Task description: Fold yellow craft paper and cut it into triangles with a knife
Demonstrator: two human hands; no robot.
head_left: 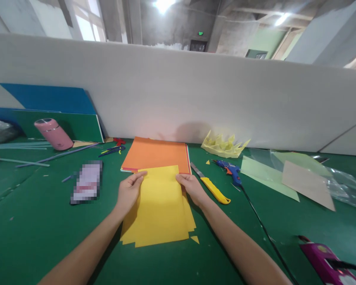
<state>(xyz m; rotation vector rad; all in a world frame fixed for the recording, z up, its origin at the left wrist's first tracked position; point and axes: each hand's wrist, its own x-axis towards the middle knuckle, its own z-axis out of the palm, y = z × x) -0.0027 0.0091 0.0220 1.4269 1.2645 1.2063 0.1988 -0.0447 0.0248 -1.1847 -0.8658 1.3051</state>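
Left hand [131, 190] is pinching a yellow rectangular paper sheet [160, 208] by its far left corner; right hand [192, 187] is gripping near the far right one. Both grips are holding nearly closed, paper between thumb and fingers. Forearms are slanting inward. Sheet is overlapping, in view, the near edge of an orange-topped rectangular paper stack [157, 154].

The paper [161, 206] is yellow, the tabletop [32, 225] green.
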